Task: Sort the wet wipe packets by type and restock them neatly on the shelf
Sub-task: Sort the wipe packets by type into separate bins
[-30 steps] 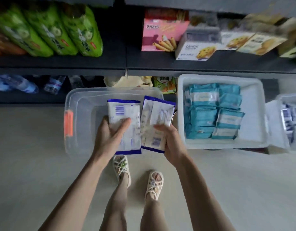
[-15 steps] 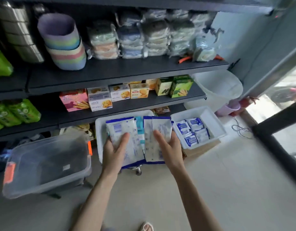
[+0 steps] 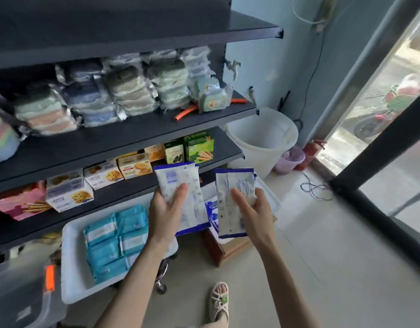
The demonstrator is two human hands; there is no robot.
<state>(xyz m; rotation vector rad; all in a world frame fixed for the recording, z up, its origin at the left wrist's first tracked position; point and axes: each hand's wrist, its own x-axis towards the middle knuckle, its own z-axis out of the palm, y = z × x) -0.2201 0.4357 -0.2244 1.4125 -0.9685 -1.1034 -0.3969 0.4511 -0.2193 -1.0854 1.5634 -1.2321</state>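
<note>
The person has turned away from the clear plastic bin (image 3: 19, 304) and lifted both stacks, which now hang above and to the right of the white plastic tray (image 3: 71, 261) of teal packets. I think the carrying to the shelf begins. The left hand (image 3: 167, 209) has its grip closed on white, blue-edged wet wipe packets (image 3: 178, 178), and the right hand (image 3: 254, 209) grips a second stack (image 3: 235, 183). Both stacks stick up past the fingers

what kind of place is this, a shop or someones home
Probably a small shop or its stockroom. Dark metal shelves hold rows of boxed biscuits and stacked wrapped packs, a white bin of teal wipe packets sits below, and a glass door at right faces the street.
</note>
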